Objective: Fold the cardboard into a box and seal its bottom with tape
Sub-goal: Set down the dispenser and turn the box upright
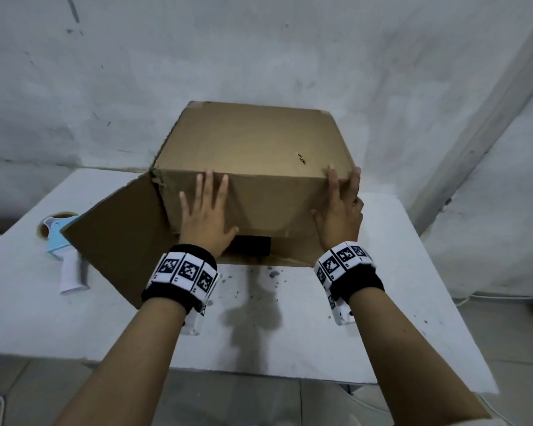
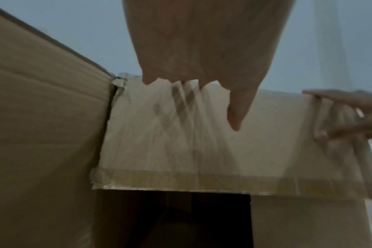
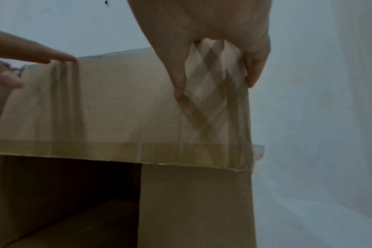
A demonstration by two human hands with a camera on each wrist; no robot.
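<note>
A brown cardboard box (image 1: 252, 139) lies on its side on the white table (image 1: 259, 321), its open end facing me. One long flap (image 1: 265, 201) is folded down over that end. My left hand (image 1: 214, 207) presses flat on it with straight fingers, left of centre. At the flap's right edge my right hand (image 1: 335, 198) presses too, fingers straight and the outer ones over the corner. Old clear tape (image 2: 191, 181) runs along the flap's free edge. Below it a dark gap (image 1: 252, 245) shows beside an inner side flap (image 3: 193, 201). The left flap (image 1: 120, 238) sticks out open.
A blue and white tape dispenser (image 1: 64, 244) lies on the table at the left, partly hidden behind the open left flap. The bottom flap (image 1: 289, 256) lies flat on the table toward me. A wall stands close behind the box. The table's front edge is near my forearms.
</note>
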